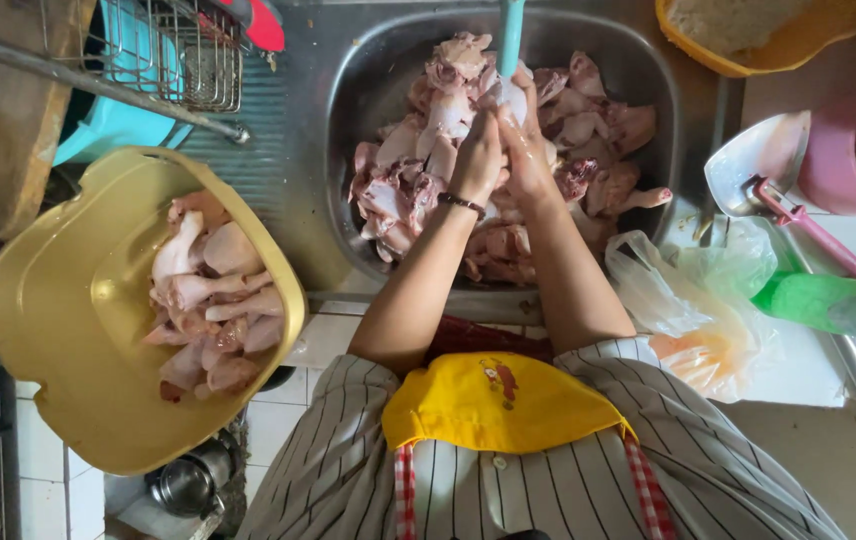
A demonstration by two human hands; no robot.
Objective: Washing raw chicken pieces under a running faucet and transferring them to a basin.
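Both my hands meet over a steel sink [348,90] that is heaped with raw chicken pieces [588,130]. My left hand [478,155], with a dark band on the wrist, and my right hand [523,150] are closed together around one pale chicken piece [508,97]. That piece sits directly under a light blue tap spout [511,35]. A yellow basin [68,310] at the left, tilted on the counter edge, holds several more chicken pieces [213,300].
A wire dish rack [183,50] and a wooden chopping block [3,130] stand at the far left. Right of the sink lie plastic bags [688,300], a green bottle [828,305], a metal scoop with a pink handle [763,170], a pink tub [848,160] and a yellow bowl [758,40].
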